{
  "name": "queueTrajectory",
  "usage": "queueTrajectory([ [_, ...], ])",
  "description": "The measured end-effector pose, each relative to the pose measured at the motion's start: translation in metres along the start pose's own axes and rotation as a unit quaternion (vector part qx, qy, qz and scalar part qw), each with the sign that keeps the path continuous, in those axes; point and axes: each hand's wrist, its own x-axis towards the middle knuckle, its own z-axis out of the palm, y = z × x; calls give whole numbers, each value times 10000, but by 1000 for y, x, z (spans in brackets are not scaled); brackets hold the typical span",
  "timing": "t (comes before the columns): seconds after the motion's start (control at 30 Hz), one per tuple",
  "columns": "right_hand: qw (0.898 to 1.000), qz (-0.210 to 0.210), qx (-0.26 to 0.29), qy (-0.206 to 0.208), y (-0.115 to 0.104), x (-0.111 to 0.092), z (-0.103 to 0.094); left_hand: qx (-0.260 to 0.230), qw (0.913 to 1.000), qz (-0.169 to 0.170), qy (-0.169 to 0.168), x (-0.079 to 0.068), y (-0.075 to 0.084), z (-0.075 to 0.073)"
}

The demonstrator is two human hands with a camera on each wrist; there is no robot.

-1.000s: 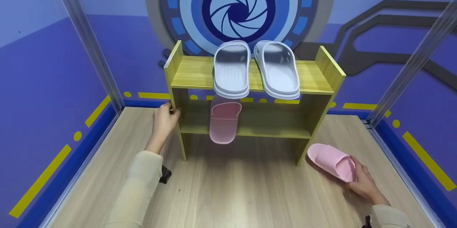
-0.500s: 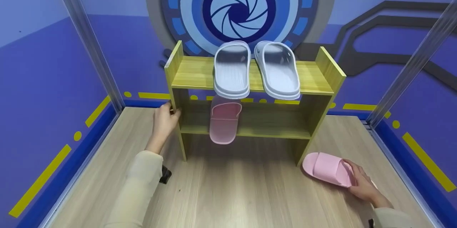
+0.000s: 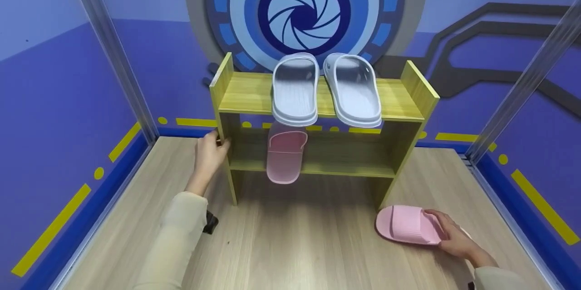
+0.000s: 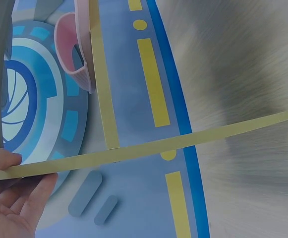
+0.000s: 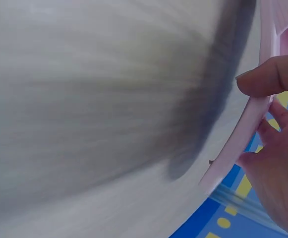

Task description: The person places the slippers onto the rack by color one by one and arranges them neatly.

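My left hand (image 3: 209,156) grips the left side panel of a small wooden shoe rack (image 3: 247,92), and in the left wrist view thumb and fingers (image 4: 42,198) lie on either side of the board's edge. At the lower right, my right hand (image 3: 458,238) holds a pink slide slipper (image 3: 406,224) by its heel end, toe pointing left. The right wrist view shows the thumb over the sole's edge (image 5: 235,144), with a shadow on the floor beside it. A matching pink slipper (image 3: 285,158) sits on the rack's lower shelf, left of the middle.
Two pale grey clogs, a left one (image 3: 295,90) and a right one (image 3: 354,90), stand on the top shelf. Blue-purple panels (image 3: 50,122) with metal posts (image 3: 111,49) enclose the wood-patterned floor (image 3: 290,244) at the back and both sides.
My right hand has brought the pink slipper left and nearer to me, turning it so that it lies more nearly crosswise. The left hand and rack stay where they were.
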Motion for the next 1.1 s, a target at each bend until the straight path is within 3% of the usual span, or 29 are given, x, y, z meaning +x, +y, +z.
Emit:
queueTrajectory([
  [0.17,9998,-175,32,-75,-7,2,10,-79,10000,19,-12,0,0,1],
  [0.43,9950,-984,-138,-116,-18,9,24,-26,10000,75,4,0,-1,0],
  [0.57,9950,-939,-59,-339,-24,14,29,-52,9999,89,-10,-1,-1,0],
  [0.83,9851,-1659,60,-442,-40,26,39,-32,9999,117,25,0,-1,0],
  [1.1,9854,-1606,-233,-508,-65,41,42,-68,9999,93,-26,0,-1,0],
])
